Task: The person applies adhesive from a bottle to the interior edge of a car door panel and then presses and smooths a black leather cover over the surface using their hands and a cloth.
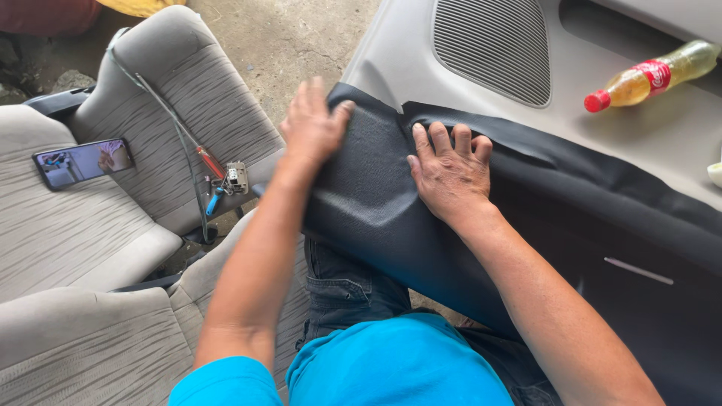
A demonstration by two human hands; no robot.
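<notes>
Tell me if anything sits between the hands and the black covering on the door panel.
Nothing visible does. The left hand and right hand both press flat, directly on the black covering over the grey door panel.

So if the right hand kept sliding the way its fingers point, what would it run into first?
The right hand lies flat on the black sheet, fingers pointing up-frame. It would likely first cross the sheet's edge onto the grey door panel, then reach the speaker grille.
</notes>
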